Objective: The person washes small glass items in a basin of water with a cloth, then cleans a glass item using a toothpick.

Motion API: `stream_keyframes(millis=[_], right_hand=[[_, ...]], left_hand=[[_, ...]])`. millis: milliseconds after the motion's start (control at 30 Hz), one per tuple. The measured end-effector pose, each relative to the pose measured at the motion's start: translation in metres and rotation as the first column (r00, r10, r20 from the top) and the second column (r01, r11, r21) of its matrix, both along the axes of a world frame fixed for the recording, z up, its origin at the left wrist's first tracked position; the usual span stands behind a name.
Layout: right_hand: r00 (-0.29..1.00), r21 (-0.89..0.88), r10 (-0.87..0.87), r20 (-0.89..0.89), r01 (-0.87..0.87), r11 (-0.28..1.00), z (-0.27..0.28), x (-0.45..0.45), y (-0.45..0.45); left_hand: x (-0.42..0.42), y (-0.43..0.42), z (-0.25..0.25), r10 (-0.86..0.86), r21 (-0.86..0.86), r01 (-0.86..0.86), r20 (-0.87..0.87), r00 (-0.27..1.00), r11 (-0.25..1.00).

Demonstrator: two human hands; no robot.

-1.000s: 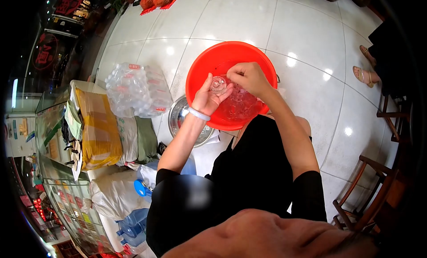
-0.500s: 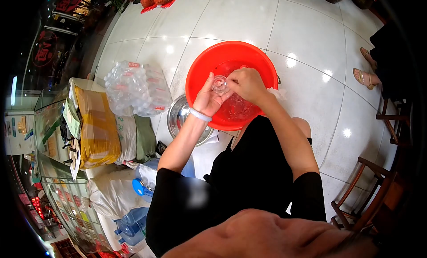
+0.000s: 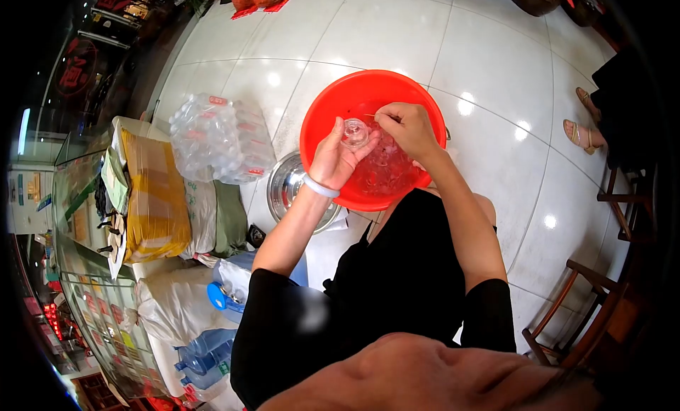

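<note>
A small, round, clear glass piece (image 3: 355, 133) rests in my left hand (image 3: 338, 155), held between the thumb and fingers over the red basin (image 3: 316, 113). In a pinch, my right hand (image 3: 407, 128) has a thin stick (image 3: 370, 115), its tip pointing left just above the glass piece. The stick's exact kind is too small to make out. Beneath both hands, the basin contains several clear pieces (image 3: 382, 172), apparently in water. Their shapes are hard to separate.
A steel bowl (image 3: 278, 188) stands left of the basin, beside a wrapped pack of bottles (image 3: 219, 138). Farther left are a taped carton (image 3: 159, 195) and blue water jugs (image 3: 205, 358). Wooden chairs (image 3: 574, 319) and a person's sandalled feet (image 3: 584, 135) are at the right.
My right hand has drawn slightly up and away from the glass piece, so the thin stick now shows. My left hand still holds the glass. The view has shifted slightly.
</note>
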State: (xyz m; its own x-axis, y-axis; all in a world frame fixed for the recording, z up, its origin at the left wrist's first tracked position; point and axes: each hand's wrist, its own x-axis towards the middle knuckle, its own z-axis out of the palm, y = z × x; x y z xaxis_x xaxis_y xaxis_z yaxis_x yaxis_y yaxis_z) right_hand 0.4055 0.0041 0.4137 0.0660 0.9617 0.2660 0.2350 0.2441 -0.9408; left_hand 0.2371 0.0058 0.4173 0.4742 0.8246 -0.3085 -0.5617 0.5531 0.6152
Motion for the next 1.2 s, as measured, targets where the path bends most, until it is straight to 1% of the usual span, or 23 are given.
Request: stream_keyframes(millis=[67,133,200,367,433,467,500,533,567,600,633,667,700,733,800,867,933,1033,1100,1200], right_hand=[[1.0,0.016,-0.016,-0.002,0.016,1.0,-0.003,0.0,0.001],[1.0,0.012,-0.02,0.007,0.02,1.0,-0.006,0.001,0.002],[1.0,0.009,-0.025,0.017,0.025,1.0,-0.007,0.0,0.003],[0.999,0.026,-0.036,-0.03,0.037,0.999,-0.004,-0.002,0.002],[0.998,-0.006,-0.041,-0.055,0.04,0.999,-0.004,-0.004,0.002],[0.996,-0.039,-0.046,-0.082,0.043,0.998,-0.005,-0.006,0.002],[0.996,-0.038,-0.045,-0.081,0.043,0.998,-0.008,-0.01,0.003],[0.989,-0.013,-0.06,-0.138,0.059,0.998,-0.012,-0.015,0.004],[0.978,0.011,-0.073,-0.194,0.077,0.997,-0.014,-0.02,0.004],[0.979,0.014,-0.074,-0.191,0.078,0.997,-0.015,-0.023,0.004],[0.97,-0.006,-0.075,-0.231,0.076,0.997,-0.016,-0.026,0.004],[0.959,-0.025,-0.079,-0.271,0.075,0.997,-0.013,-0.028,0.003],[0.936,-0.071,-0.082,-0.343,0.062,0.996,-0.006,-0.027,0.001],[0.936,-0.067,-0.085,-0.341,0.066,0.996,-0.006,-0.026,0.002],[0.917,-0.036,-0.057,-0.394,0.046,0.998,-0.009,-0.023,0.005],[0.914,-0.043,-0.05,-0.403,0.036,0.998,-0.012,-0.023,0.006],[0.909,-0.048,-0.044,-0.413,0.026,0.998,-0.013,-0.023,0.006],[0.915,-0.035,-0.04,-0.401,0.029,0.999,-0.009,-0.024,0.004],[0.946,-0.015,-0.055,-0.319,0.053,0.998,-0.007,-0.025,0.003],[0.946,0.027,-0.033,-0.321,0.044,0.999,-0.008,-0.025,0.004]], left_hand=[[0.001,-0.001,0.002,-0.006,-0.006,0.006,0.005,1.0,1.0],[0.002,-0.001,0.005,-0.026,-0.092,0.027,0.015,1.0,0.995],[0.004,-0.003,0.005,-0.023,-0.094,0.024,0.015,1.0,0.995],[0.004,-0.003,0.0,-0.009,-0.093,0.009,0.006,1.0,0.996],[0.003,-0.005,0.0,0.033,0.006,-0.033,-0.139,0.99,0.999],[0.003,-0.005,-0.002,0.034,0.007,-0.033,-0.138,0.99,0.999],[0.002,-0.005,-0.005,0.05,0.097,-0.035,-0.152,0.987,0.995],[0.003,-0.006,-0.006,0.067,0.187,-0.036,-0.165,0.984,0.982],[0.007,-0.008,-0.002,0.067,0.189,-0.036,-0.162,0.985,0.981],[0.013,-0.01,0.003,0.078,0.219,-0.034,-0.195,0.978,0.975],[0.018,-0.013,0.008,0.089,0.248,-0.031,-0.228,0.97,0.968],[0.021,-0.015,0.013,0.086,0.251,-0.028,-0.225,0.971,0.968],[0.024,-0.017,0.018,0.072,0.296,0.001,-0.238,0.969,0.955],[0.025,-0.019,0.02,0.059,0.339,0.031,-0.251,0.966,0.94],[0.025,-0.022,0.021,0.035,0.347,0.055,-0.247,0.968,0.936],[0.023,-0.023,0.022,0.014,0.353,0.076,-0.246,0.969,0.932],[0.022,-0.023,0.023,-0.037,0.344,0.105,-0.2,0.979,0.933],[0.019,-0.023,0.026,-0.047,0.311,0.101,-0.176,0.983,0.945],[0.018,-0.024,0.028,-0.049,0.307,0.097,-0.16,0.986,0.947],[0.018,-0.025,0.03,-0.051,0.296,0.085,-0.123,0.991,0.951]])
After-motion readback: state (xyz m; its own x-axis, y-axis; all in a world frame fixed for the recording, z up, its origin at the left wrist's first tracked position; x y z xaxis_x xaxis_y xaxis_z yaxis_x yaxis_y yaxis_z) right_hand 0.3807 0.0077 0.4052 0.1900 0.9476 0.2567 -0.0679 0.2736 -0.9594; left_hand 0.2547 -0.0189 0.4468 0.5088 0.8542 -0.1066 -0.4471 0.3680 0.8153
